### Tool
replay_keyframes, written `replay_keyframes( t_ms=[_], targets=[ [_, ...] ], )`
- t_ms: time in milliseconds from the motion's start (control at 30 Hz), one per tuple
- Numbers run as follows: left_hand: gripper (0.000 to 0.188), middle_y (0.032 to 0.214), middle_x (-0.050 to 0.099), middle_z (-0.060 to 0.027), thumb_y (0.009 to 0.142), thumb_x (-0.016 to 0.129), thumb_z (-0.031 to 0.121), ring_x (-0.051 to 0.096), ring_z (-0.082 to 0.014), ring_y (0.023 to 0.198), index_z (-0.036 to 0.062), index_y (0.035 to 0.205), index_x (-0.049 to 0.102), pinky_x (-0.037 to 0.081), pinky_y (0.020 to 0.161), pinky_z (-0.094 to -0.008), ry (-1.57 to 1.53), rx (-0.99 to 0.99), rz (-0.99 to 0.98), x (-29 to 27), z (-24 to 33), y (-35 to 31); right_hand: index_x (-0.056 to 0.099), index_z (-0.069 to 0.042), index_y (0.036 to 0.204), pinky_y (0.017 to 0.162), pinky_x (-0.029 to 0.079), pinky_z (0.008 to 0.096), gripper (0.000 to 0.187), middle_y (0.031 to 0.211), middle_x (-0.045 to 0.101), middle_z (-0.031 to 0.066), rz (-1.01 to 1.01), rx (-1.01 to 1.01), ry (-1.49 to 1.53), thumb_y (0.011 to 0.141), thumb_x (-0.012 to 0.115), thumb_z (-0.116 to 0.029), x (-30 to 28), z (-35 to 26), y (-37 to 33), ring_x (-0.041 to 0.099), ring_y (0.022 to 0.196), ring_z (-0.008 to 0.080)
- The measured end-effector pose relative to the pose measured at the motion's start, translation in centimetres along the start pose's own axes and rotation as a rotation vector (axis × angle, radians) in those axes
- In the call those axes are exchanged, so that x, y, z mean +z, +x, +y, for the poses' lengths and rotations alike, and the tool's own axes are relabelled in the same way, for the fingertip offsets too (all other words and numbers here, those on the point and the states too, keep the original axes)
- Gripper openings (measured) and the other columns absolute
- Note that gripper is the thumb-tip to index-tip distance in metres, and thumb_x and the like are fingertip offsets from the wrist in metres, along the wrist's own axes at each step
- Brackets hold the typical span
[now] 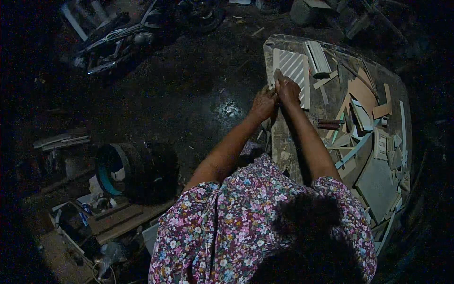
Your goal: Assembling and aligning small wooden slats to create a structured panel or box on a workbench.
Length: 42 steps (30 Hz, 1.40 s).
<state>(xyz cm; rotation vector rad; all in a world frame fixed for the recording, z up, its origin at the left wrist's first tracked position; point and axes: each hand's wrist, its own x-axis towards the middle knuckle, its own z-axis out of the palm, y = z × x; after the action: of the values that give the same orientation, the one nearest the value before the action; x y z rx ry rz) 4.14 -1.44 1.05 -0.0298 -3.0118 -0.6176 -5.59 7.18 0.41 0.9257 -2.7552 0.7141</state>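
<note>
My left hand point(265, 103) is closed at the left edge of the worktable, with a small pale bit showing at its fingertips. Right beside it, my right hand point(287, 90) is closed too, over the lower left part of a flat panel with slanted light and grey stripes point(294, 64). The two hands nearly touch. What their fingers grip is too small and dark to make out. A pale wooden strip point(306, 90) runs along the panel's right side.
The worn worktable point(283, 154) carries a grooved pale block point(318, 59), a dark-handled tool point(329, 124), a brown board piece point(362, 92), a large grey board point(377, 182) and several offcuts. At lower left stands a dark round drum point(137, 173). A motorcycle wheel point(201, 14) is at the back.
</note>
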Motion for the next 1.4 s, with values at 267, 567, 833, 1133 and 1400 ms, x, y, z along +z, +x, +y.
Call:
replay_keyframes(
  t_ms=[267, 567, 833, 1133, 1400],
  targets=[
    [0.033, 0.114, 0.042, -0.0108, 0.073, 0.049, 0.016, 0.033, -0.0349, 0.109, 0.0103, 0.105, 0.047, 0.026, 0.090, -0.0464, -0.086, -0.035, -0.009, -0.9, 0.1, 0.2, 0.039, -0.014, 0.118, 0.048, 0.041, 0.0372, 0.043, 0.068, 0.055, 0.0130, -0.115, -0.026, -0.192, 0.077, 0.049, -0.021, -1.0, -1.1, 0.4, 0.053, 0.058, 0.0278],
    [0.027, 0.111, 0.044, -0.0129, 0.070, 0.051, 0.015, 0.035, -0.0345, 0.106, 0.0048, 0.096, 0.052, 0.033, 0.084, -0.0439, 0.003, -0.046, -0.030, -0.1, -1.2, 0.2, 0.052, -0.008, 0.102, 0.057, 0.042, 0.0414, 0.033, 0.072, 0.055, 0.0170, -0.213, 0.037, -0.096, 0.079, 0.044, -0.030, -1.9, -3.0, -0.3, 0.054, 0.065, 0.0305],
    [0.022, 0.107, 0.045, -0.0131, 0.068, 0.054, 0.015, 0.037, -0.0328, 0.102, 0.0048, 0.088, 0.057, 0.031, 0.083, -0.0463, -0.003, 0.059, 0.046, -0.1, -0.8, 0.5, 0.051, -0.007, 0.100, 0.056, 0.041, 0.0415, 0.030, 0.070, 0.053, 0.0164, -0.030, 0.002, -0.114, 0.079, 0.045, -0.028, -1.6, -2.0, 1.0, 0.053, 0.063, 0.0306],
    [0.029, 0.109, 0.044, -0.0118, 0.069, 0.054, 0.022, 0.038, -0.0310, 0.102, 0.0074, 0.094, 0.054, 0.032, 0.083, -0.0437, 0.031, 0.116, 0.262, 1.1, -1.4, 0.6, 0.039, -0.015, 0.119, 0.047, 0.040, 0.0373, 0.040, 0.068, 0.054, 0.0119, -0.057, -0.063, -0.173, 0.080, 0.046, -0.022, -1.4, -1.8, 0.2, 0.052, 0.057, 0.0263],
    [0.033, 0.106, 0.046, -0.0124, 0.064, 0.057, 0.018, 0.041, -0.0309, 0.096, 0.0013, 0.092, 0.051, 0.035, 0.078, -0.0447, 0.104, 0.038, 0.140, 0.9, -1.9, 0.5, 0.040, -0.015, 0.117, 0.048, 0.040, 0.0378, 0.040, 0.068, 0.054, 0.0126, -0.151, 0.028, -0.165, 0.079, 0.047, -0.025, -1.1, -2.6, 1.3, 0.053, 0.059, 0.0256]
  ],
)
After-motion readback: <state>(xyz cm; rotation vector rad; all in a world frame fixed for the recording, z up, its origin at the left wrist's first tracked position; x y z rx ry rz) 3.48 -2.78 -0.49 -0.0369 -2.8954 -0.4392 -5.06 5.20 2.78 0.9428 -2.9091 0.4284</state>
